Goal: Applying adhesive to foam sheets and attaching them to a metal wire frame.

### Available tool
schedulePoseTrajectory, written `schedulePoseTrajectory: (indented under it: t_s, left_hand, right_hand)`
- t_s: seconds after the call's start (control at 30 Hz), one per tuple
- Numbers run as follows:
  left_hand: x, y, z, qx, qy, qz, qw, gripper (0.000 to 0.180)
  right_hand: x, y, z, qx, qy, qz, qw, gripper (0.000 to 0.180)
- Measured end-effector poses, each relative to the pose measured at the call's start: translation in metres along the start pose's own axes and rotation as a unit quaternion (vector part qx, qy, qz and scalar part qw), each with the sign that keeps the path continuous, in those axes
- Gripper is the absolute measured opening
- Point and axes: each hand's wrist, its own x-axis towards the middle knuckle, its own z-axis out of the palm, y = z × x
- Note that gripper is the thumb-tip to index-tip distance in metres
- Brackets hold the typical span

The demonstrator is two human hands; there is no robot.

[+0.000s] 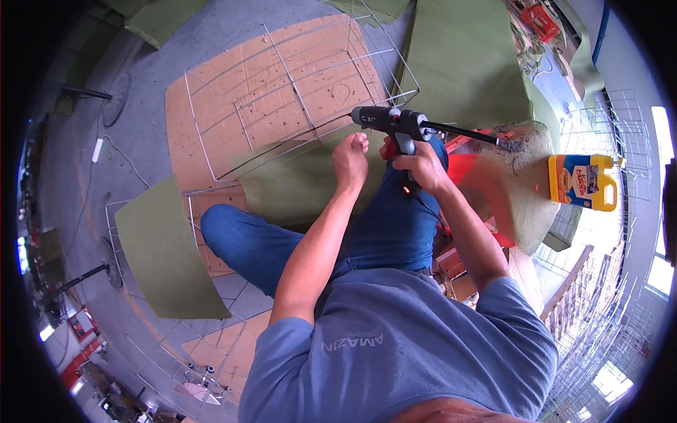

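Note:
My right hand is wrapped round the grip of a black and grey hot glue gun. A long black glue stick sticks out of its back, and a small red light glows at the grip's base. The nozzle points left, just above my left hand. That hand is closed with the thumb on top; whatever it pinches is hidden. Beside it lie a metal wire frame and a green sheet that reaches under my forearm and against my leg.
Brown cardboard covers the floor under the frame. A second green panel rests at left. On the right, a yellow jug stands on a draped block, with stacked wire grids behind. A large green sheet spreads at the far side.

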Motion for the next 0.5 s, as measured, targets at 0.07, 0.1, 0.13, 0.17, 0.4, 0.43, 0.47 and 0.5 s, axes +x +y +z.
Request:
schedulePoseTrajectory:
  t_s: [0.07, 0.1, 0.13, 0.17, 0.4, 0.43, 0.47, 0.5]
  left_hand:
    - [0.000, 0.000, 0.000, -0.004, 0.001, -0.003, 1.000, 0.029]
    - [0.001, 0.000, 0.000, -0.004, 0.001, -0.002, 1.000, 0.029]
    - [0.002, -0.001, 0.001, -0.012, -0.002, -0.001, 1.000, 0.029]
    - [0.004, -0.002, 0.002, -0.021, -0.005, 0.000, 1.000, 0.029]
    - [0.011, -0.003, 0.027, -0.011, -0.037, -0.006, 0.999, 0.029]
    - [0.012, -0.003, 0.031, -0.008, -0.042, -0.006, 0.999, 0.029]
    - [0.014, -0.003, 0.035, -0.005, -0.046, -0.005, 0.999, 0.029]
    - [0.015, -0.003, 0.038, -0.006, -0.049, -0.006, 0.999, 0.029]
  right_hand:
    - [0.000, 0.000, 0.003, -0.010, 0.009, 0.009, 1.000, 0.041]
    - [0.001, -0.001, 0.003, -0.021, 0.013, 0.017, 1.000, 0.039]
    - [0.002, -0.001, 0.002, -0.021, 0.014, 0.017, 1.000, 0.039]
    - [0.002, 0.000, 0.000, -0.037, 0.015, 0.019, 0.999, 0.038]
    - [0.000, 0.000, -0.021, -0.070, 0.041, 0.019, 0.997, 0.033]
    - [0.000, 0.001, -0.024, -0.071, 0.044, 0.020, 0.996, 0.033]
    - [0.000, 0.003, -0.028, -0.075, 0.049, 0.022, 0.996, 0.033]
    - [0.000, 0.003, -0.031, -0.078, 0.055, 0.024, 0.995, 0.033]
